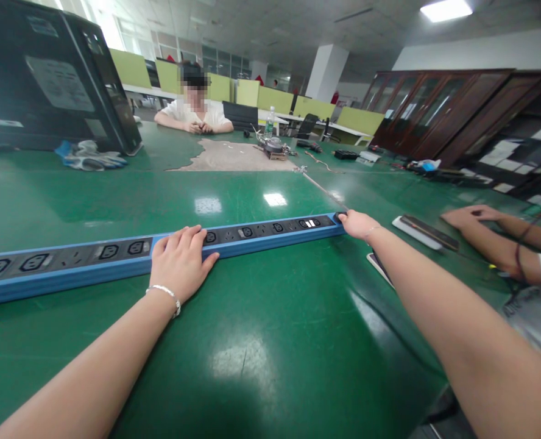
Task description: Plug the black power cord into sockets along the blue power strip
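A long blue power strip with black sockets lies across the green table, running out of view at the left. My left hand grips its middle, fingers over the top and thumb at the near side. At the strip's right end, my right hand is closed on the black end piece. A thin grey cable runs from near that end to the table's far part.
A black computer case and gloves are at the left. Across the table sits a person; another person's forearms rest at the right, near a white-and-black device and a phone. Behind stands a bottle.
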Available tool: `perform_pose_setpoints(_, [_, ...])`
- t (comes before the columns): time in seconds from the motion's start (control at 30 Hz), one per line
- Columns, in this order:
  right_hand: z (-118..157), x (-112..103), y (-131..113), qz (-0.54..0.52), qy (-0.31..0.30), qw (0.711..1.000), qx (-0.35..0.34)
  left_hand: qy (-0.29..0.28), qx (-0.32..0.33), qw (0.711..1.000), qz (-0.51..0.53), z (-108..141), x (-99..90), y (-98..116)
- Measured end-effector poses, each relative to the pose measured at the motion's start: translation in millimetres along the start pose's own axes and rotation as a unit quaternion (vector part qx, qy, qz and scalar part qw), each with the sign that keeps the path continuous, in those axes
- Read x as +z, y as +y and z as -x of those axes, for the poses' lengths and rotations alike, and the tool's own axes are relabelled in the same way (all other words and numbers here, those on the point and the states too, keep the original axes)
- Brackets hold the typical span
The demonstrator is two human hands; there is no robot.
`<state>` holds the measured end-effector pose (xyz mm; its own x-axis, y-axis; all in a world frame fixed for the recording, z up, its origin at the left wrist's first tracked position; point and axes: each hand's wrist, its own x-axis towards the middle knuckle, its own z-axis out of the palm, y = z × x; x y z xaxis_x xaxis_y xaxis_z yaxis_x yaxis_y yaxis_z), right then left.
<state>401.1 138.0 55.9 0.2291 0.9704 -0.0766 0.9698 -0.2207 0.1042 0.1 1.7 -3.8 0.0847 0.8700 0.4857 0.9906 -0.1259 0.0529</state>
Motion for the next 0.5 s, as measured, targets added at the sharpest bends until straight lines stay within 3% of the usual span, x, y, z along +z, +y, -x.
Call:
perform_pose_setpoints(0.17, [14.1, 6.7, 0.4, -0.045, 0.026, 0.998, 0.037, 0.002, 0.002, 1.000, 0.005, 0.2, -0.5, 0.3])
perform_pose_setpoints(0.5, [7.4, 2.9, 4.0, -0.055, 0.039, 0.998, 0.005, 0.000, -0.002, 1.000, 0.010, 0.4, -1.1, 0.7])
